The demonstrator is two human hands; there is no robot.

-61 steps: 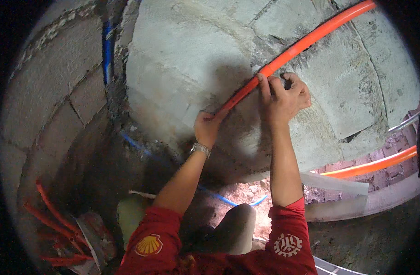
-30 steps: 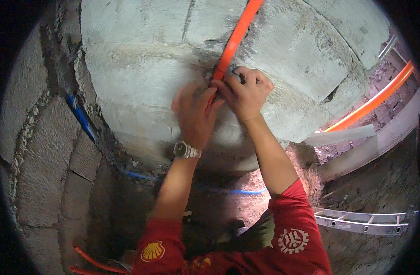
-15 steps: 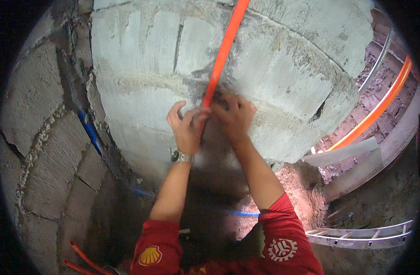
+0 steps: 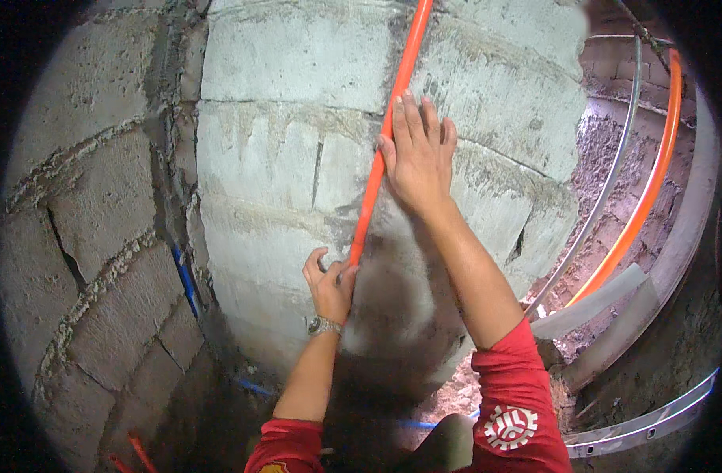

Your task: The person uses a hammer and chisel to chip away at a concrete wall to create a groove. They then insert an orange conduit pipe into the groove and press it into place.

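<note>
A long, thin orange pipe runs slantwise down the grey block wall. At its lower end is my left hand, with fingers curled and the thumb over the pipe; the part behind the thumb is hidden. My right hand lies higher up, flat with fingers stretched out. Its thumb and index fingertip touch the pipe, while the palm rests toward the wall just right of it. A metal-banded watch sits on my left wrist.
At right, behind the wall's broken edge, a grey tube and a thicker orange pipe curve downward. A metal ladder lies at lower right. A blue pipe shows in the left wall's gap. Red pipe ends stand at lower left.
My right hand has moved from beside the left hand up along the pipe and flattened out. My left hand stays at the lower end. The view has tilted upward and shifted left.
</note>
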